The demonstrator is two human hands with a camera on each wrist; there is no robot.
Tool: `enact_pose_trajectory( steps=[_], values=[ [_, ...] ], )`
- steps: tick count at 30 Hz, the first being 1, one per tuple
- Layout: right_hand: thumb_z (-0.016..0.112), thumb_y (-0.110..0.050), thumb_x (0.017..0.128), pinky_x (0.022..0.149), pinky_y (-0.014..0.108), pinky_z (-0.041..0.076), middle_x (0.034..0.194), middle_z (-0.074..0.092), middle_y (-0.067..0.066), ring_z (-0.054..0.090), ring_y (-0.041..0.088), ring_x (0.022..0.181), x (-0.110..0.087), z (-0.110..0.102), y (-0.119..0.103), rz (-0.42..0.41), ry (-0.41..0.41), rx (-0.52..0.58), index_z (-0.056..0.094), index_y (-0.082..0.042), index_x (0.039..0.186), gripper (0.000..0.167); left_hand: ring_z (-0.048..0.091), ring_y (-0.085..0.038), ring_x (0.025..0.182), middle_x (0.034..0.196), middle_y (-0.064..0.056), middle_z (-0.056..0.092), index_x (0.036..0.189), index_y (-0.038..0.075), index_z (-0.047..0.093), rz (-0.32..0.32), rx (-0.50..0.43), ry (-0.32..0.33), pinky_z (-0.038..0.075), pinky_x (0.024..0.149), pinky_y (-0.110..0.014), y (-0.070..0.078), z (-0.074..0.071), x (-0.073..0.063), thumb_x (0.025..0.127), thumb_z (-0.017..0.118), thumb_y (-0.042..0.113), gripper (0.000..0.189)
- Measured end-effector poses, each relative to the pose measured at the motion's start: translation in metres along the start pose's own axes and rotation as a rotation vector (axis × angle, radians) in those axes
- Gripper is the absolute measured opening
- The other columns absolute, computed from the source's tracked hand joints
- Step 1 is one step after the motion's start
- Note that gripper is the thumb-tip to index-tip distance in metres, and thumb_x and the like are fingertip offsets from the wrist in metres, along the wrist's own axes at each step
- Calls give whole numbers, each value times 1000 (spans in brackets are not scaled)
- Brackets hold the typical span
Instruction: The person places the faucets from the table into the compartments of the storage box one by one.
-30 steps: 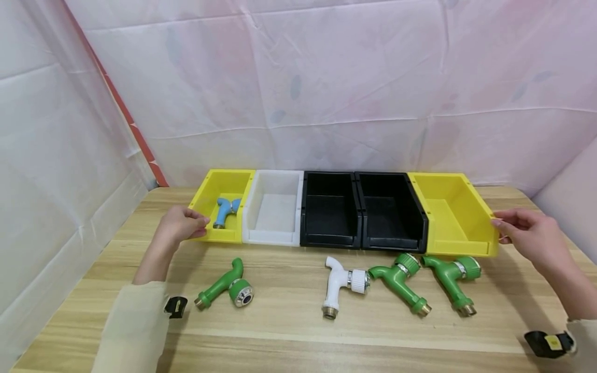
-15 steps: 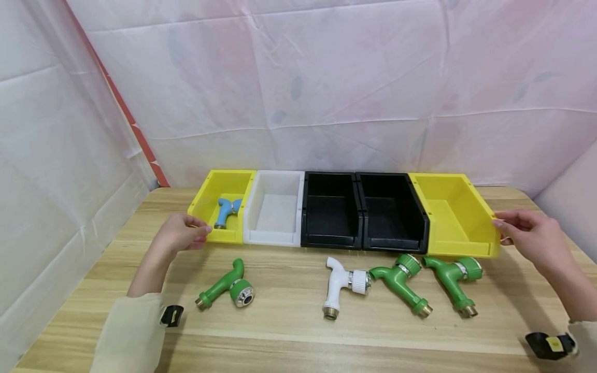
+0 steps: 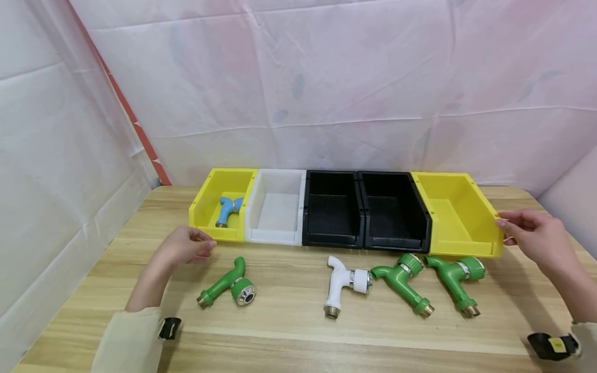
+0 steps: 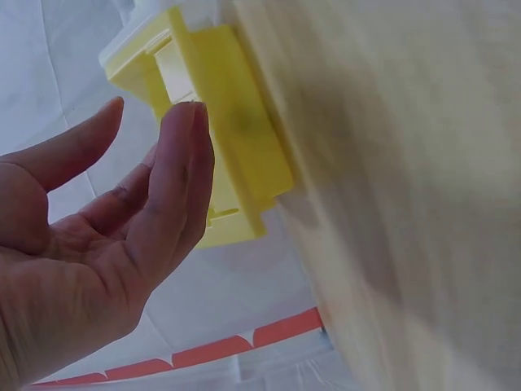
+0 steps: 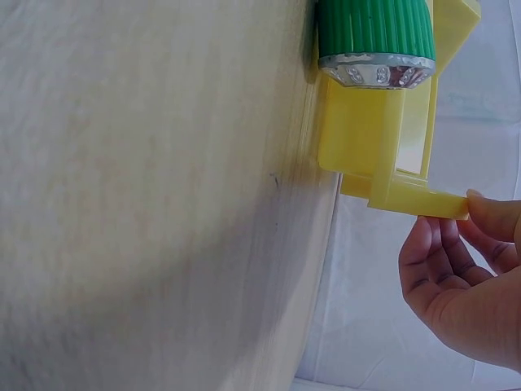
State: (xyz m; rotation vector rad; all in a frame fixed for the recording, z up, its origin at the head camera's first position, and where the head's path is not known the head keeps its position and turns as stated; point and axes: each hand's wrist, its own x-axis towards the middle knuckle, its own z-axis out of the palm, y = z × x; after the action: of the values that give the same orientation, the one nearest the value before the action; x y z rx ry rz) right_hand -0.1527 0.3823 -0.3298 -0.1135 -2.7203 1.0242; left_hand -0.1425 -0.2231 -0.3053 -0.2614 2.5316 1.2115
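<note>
My left hand (image 3: 186, 246) hovers just in front of the left yellow bin (image 3: 219, 235); its thumb and fingers are apart with nothing between them, as the left wrist view shows. Inside that bin lies a blue tap (image 3: 226, 210). At the far right, my right hand (image 3: 536, 235) pinches the side rim of the other yellow bin (image 3: 466, 248) between thumb and fingers, plain to see in the right wrist view. A green tap (image 3: 457, 285) lies in front of that bin, its ribbed knob (image 5: 376, 37) large in the right wrist view.
Between the yellow bins stand a white bin (image 3: 275, 237) and two black bins (image 3: 332, 239), side by side in one row. On the wooden table (image 3: 289, 336) before them lie a white tap (image 3: 337, 287) and two more green taps (image 3: 402, 282), one far left. A cloth backdrop hangs behind.
My left hand has let go of the left yellow bin's rim and drawn back toward the front. The right hand stays at its bin; the taps keep their places.
</note>
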Motion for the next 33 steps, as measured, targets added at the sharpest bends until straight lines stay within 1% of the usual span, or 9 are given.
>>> enact_pose_trajectory(
  steps=[3, 8, 12, 18, 21, 26, 30, 33],
  values=[
    [50, -13, 95, 49, 20, 50, 71, 46, -28, 53, 1, 57, 0, 0, 0, 5, -2, 5, 51, 14, 112, 33, 62, -21, 78, 91, -16, 59, 102, -10, 57, -3, 29, -11, 54, 70, -35, -3, 3, -3, 89, 60, 11, 25],
    [50, -13, 94, 49, 20, 50, 71, 46, -28, 53, 1, 57, 0, 0, 0, 13, -2, 9, 50, 14, 112, 33, 62, -21, 76, 88, -15, 61, 103, -12, 58, 24, 48, -45, 54, 68, -35, -5, 10, -6, 89, 59, 8, 24],
    [50, -13, 94, 49, 19, 50, 71, 46, -29, 53, 0, 57, 0, 0, 0, 11, 0, 10, 50, 15, 112, 33, 62, -21, 75, 86, -14, 62, 103, -11, 58, 47, 65, -72, 54, 67, -35, -1, 17, -5, 89, 59, 8, 24],
    [50, -13, 95, 49, 19, 50, 71, 45, -30, 53, 0, 57, 0, 1, 1, 9, 2, 15, 50, 15, 113, 33, 63, -20, 73, 80, -12, 64, 97, -12, 59, 80, 56, -103, 54, 66, -35, 4, 26, -5, 89, 56, 3, 17],
    [49, -13, 95, 49, 19, 50, 71, 46, -29, 53, 0, 57, 0, 1, 2, 5, 5, 16, 50, 15, 113, 33, 63, -20, 71, 78, -11, 64, 94, -12, 60, 103, 70, -116, 54, 65, -34, 5, 29, -4, 88, 56, 1, 15],
    [49, -13, 95, 49, 19, 49, 71, 45, -29, 53, 0, 56, 0, 1, 1, 4, 10, 10, 51, 14, 112, 32, 62, -19, 71, 78, -10, 64, 92, -10, 62, 107, 86, -123, 54, 64, -33, 9, 34, -3, 87, 57, 1, 13],
    [49, -14, 95, 49, 19, 49, 71, 45, -28, 53, 2, 56, 0, 1, 1, 11, 5, 0, 51, 15, 112, 34, 60, -18, 71, 79, -9, 64, 92, -8, 63, 106, 118, -123, 52, 64, -31, 13, 36, -2, 87, 58, 2, 12],
    [49, -14, 95, 49, 19, 49, 71, 45, -28, 53, 2, 56, 0, 0, 1, 8, 3, -2, 51, 15, 112, 34, 59, -17, 72, 81, -8, 63, 93, -6, 62, 117, 123, -141, 51, 65, -29, 16, 37, 1, 88, 57, 3, 12]
  ],
)
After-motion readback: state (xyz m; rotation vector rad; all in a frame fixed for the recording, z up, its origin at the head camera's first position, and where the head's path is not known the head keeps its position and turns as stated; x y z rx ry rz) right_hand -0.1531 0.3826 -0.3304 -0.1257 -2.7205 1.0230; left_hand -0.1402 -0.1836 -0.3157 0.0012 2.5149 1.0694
